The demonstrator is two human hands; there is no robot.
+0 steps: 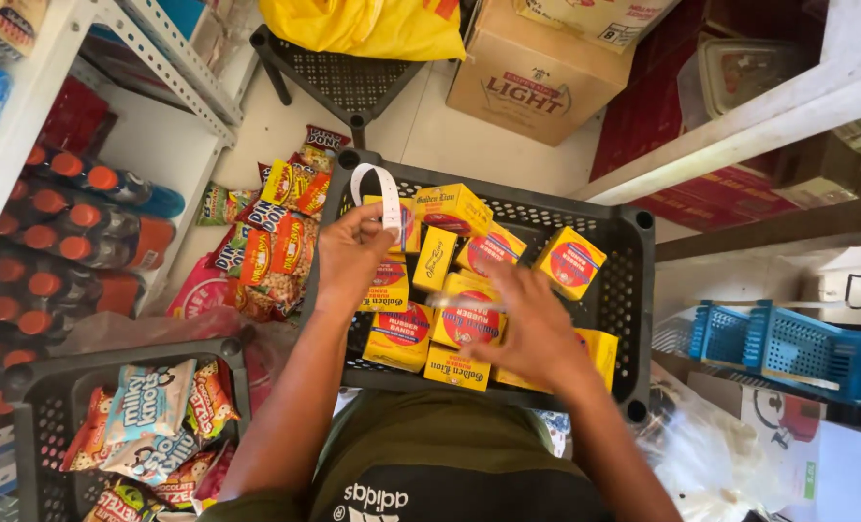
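Head cam: my left hand [351,253] pinches a white paper strip [384,193] btwn thumb & fingers, held over the dark perforated crate [633,280] of small yellow boxes [454,208]. My right hand [532,329] hovers low over the boxes w/ fingers spread (it's blurred, so prob. gripping nothing). Snack packets [276,242] lie left of the crate.

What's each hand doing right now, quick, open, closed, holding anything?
Left hand: closed, pinching a white paper strip over the dark plastic crate.
Right hand: blurred, fingers spread over the yellow boxes; grip cannot be told.
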